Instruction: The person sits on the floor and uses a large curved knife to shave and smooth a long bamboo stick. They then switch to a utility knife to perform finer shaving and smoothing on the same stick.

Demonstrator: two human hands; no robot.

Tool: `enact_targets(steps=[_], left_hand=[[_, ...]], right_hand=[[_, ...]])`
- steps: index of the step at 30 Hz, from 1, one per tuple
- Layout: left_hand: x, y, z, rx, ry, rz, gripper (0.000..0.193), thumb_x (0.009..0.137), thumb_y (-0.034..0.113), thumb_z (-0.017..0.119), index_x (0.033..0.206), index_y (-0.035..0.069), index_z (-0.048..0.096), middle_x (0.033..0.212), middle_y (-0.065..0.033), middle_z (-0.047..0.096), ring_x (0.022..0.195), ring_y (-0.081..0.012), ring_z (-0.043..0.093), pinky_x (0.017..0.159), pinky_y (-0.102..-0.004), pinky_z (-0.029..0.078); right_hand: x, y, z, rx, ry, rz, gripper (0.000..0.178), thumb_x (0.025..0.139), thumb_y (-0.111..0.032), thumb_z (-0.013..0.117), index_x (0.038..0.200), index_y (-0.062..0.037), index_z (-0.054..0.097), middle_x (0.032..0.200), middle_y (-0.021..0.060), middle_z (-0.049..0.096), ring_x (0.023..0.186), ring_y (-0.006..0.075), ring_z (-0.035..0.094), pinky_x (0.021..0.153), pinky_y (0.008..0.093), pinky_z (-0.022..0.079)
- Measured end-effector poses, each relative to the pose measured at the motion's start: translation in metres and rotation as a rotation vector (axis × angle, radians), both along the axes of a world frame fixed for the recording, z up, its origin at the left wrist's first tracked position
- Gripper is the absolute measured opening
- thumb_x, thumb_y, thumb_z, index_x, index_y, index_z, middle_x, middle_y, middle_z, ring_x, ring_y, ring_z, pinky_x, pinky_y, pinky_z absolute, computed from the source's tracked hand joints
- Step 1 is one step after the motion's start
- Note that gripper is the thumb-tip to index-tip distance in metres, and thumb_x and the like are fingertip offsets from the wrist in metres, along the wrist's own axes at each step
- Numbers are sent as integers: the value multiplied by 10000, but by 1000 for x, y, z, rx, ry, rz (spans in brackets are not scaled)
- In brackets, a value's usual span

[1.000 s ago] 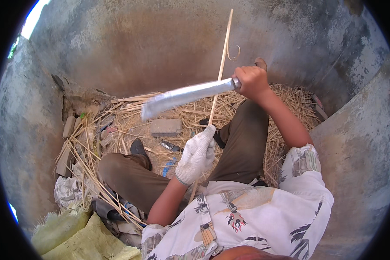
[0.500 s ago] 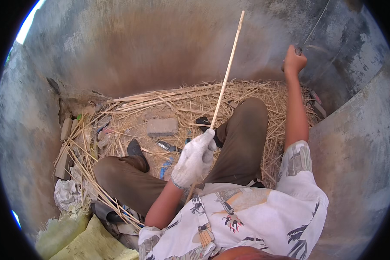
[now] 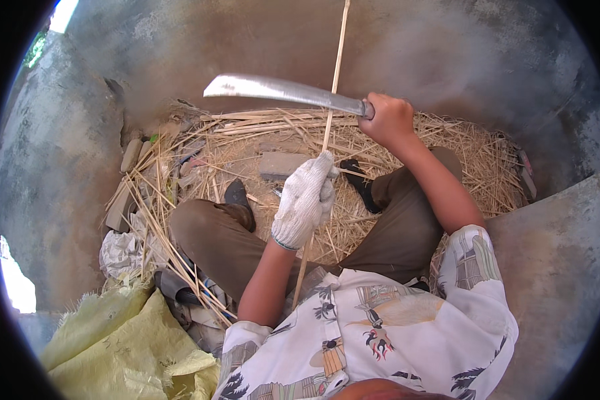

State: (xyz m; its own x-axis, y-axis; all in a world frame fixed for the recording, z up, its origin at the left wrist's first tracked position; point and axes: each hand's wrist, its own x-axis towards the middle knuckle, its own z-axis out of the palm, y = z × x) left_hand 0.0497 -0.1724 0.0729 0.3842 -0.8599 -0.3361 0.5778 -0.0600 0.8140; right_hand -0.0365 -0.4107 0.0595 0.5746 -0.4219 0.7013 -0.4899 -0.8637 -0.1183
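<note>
My left hand (image 3: 305,200), in a white knit glove, is closed around a long thin pale stick (image 3: 338,63). The stick stands nearly upright; its lower end runs back toward my shirt. My bare right hand (image 3: 391,120) grips the handle of a machete (image 3: 280,89). Its long, slightly curved blade points left and crosses the stick a little above the gloved fist. Whether blade and stick touch, I cannot tell. A thin sliver (image 3: 357,173) sticks out to the right beside the glove.
My bent legs frame a grey brick (image 3: 283,164) on ground strewn with split sticks and shavings (image 3: 490,160). Longer sticks (image 3: 273,124) lie along the curved wall (image 3: 180,47). At lower left are a yellow woven sack (image 3: 133,340), crumpled white plastic (image 3: 121,255) and wooden blocks (image 3: 121,208).
My right hand has swung in from the far right, bringing the machete across the stick. My left hand still holds the stick, a bit more upright. The view has shifted slightly.
</note>
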Motion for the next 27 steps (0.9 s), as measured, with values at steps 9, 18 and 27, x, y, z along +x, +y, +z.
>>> enact_targets(steps=[9, 18, 27], left_hand=[[-1, 5, -15, 42, -111, 95, 356, 1026, 406, 626, 856, 95, 596, 581, 45, 464, 459, -66, 424, 437, -234, 368], [8, -4, -48, 158, -672, 102, 443, 1082, 385, 486, 899, 9, 631, 682, -103, 584, 621, -235, 558, 597, -367, 463], [4, -1, -47, 106, -975, 133, 482, 1086, 403, 469, 881, -5, 623, 689, -135, 580, 641, -268, 567, 626, -406, 456]], right_hand=[[28, -14, 1, 244, 119, -98, 166, 733, -265, 718, 756, -106, 676, 707, 130, 687, 672, 359, 687, 651, 484, 541], [12, 7, -17, -107, 263, 169, 174, 682, -300, 731, 739, -139, 696, 714, 69, 701, 674, 298, 714, 662, 500, 535], [24, -10, -3, 290, 282, -128, 214, 747, -315, 712, 822, -117, 744, 777, 129, 729, 742, 337, 728, 734, 456, 582]])
